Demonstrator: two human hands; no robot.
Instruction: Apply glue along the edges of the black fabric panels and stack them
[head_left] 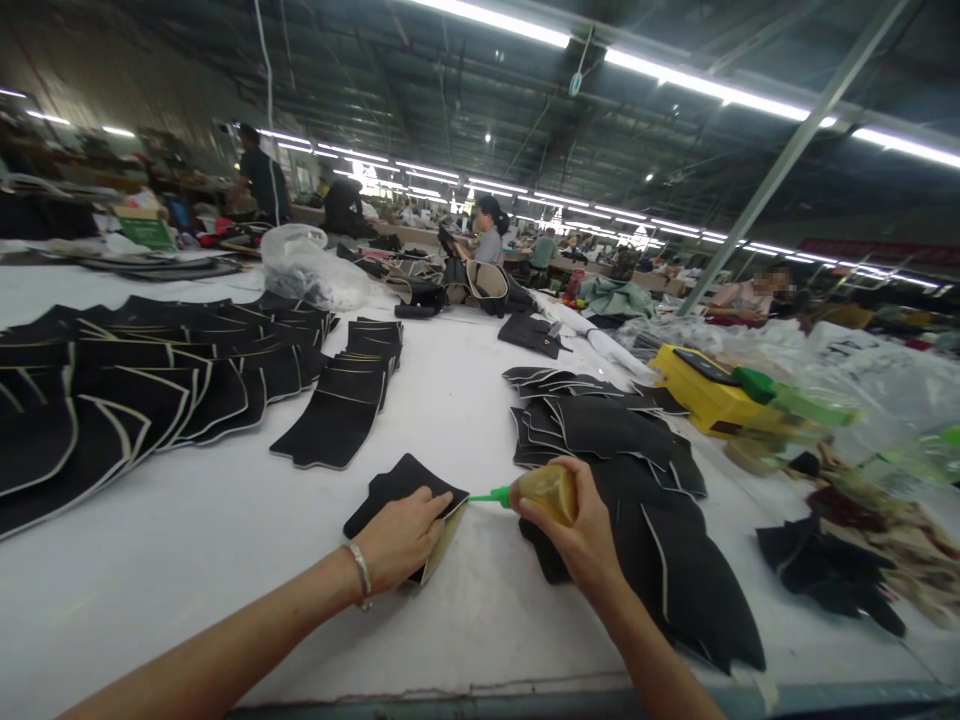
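Note:
In my right hand (pixel 581 525) is a squeeze bottle (pixel 546 494) of amber liquid, tilted on its side, with my fingers wrapped round it. Its green nozzle (pixel 491 496) points left, and the tip is at the edge of a black cut piece (pixel 405 482). My left hand (pixel 401 540) grips that piece near its right edge, one finger stretched along the top. A tan underside or lower layer (pixel 446 545) shows below the edge. The thumb of my left hand is partly hidden. Overlapping black pieces (pixel 615 430) lie just beyond and beside my right hand.
Rows of black pieces (pixel 225 380) and a smaller stack (pixel 337 400) cover the left side of the white table (pixel 315 620). At the right are a yellow box (pixel 697 395), plastic bags and scraps (pixel 832 570). A clear bag (pixel 307 265) lies farther back; people work beyond.

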